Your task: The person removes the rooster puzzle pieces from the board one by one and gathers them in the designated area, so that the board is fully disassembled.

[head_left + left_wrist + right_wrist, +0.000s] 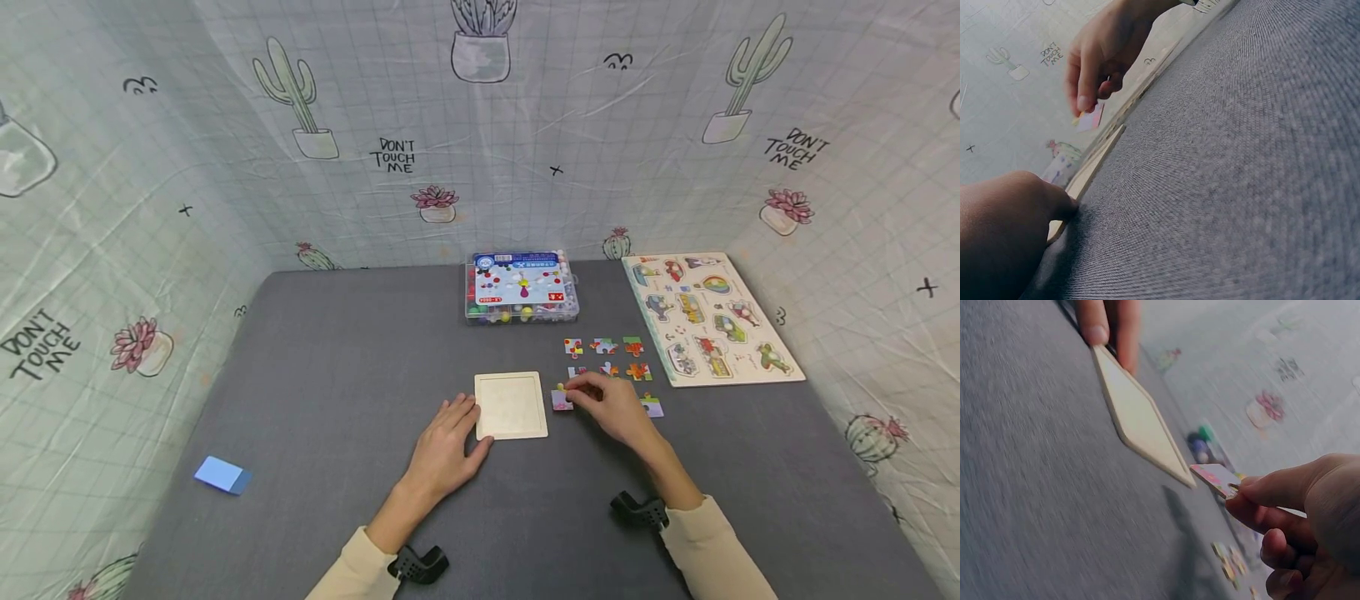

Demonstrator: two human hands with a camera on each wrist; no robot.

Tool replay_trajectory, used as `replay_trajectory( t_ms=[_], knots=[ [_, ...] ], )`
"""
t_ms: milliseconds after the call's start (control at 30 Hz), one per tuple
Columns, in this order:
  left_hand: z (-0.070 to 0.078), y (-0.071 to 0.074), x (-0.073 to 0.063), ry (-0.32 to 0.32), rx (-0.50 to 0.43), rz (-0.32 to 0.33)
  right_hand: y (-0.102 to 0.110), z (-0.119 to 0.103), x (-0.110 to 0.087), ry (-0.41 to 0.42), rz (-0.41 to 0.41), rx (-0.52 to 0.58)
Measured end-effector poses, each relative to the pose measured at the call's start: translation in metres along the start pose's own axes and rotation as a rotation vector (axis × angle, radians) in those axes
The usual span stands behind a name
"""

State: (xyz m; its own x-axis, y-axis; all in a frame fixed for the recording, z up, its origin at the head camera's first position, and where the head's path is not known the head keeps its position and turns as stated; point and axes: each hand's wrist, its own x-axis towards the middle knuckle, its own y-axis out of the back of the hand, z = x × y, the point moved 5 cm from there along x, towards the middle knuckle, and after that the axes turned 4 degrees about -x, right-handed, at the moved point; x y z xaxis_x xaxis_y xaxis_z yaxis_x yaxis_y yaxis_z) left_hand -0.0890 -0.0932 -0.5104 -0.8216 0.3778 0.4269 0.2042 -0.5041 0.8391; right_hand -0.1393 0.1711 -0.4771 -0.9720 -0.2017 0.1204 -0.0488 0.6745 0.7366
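My right hand [611, 408] pinches a pink and lilac puzzle piece [561, 401] between thumb and fingertips. In the right wrist view the puzzle piece [1215, 477] is held up off the table, near a corner of the wooden tray. That pale square puzzle tray [511, 406] lies flat with a raised rim and nothing inside. My left hand [444, 446] rests against its left side, fingers relaxed and thumb at the near edge. Several colourful puzzle pieces [603, 346] lie in rows to the right of the tray, partly hidden by my right hand.
A clear plastic box [522, 287] of coloured balls stands at the back. On the right lies a large picture board [712, 321] with animal and vehicle shapes. A blue folded paper-like block [222, 475] is at the far left. Patterned cloth surrounds the grey table [337, 358].
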Motion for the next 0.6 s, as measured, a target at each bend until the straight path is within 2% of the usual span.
replay_trajectory(
  t_ms=[267,600],
  knots=[
    [-0.001,-0.001,0.000,0.006,-0.006,-0.006,0.016,0.024,-0.006,-0.038,0.013,-0.051],
    [-0.002,-0.001,0.000,0.019,-0.008,-0.019,0.016,0.034,-0.008,-0.026,-0.044,-0.117]
  ],
)
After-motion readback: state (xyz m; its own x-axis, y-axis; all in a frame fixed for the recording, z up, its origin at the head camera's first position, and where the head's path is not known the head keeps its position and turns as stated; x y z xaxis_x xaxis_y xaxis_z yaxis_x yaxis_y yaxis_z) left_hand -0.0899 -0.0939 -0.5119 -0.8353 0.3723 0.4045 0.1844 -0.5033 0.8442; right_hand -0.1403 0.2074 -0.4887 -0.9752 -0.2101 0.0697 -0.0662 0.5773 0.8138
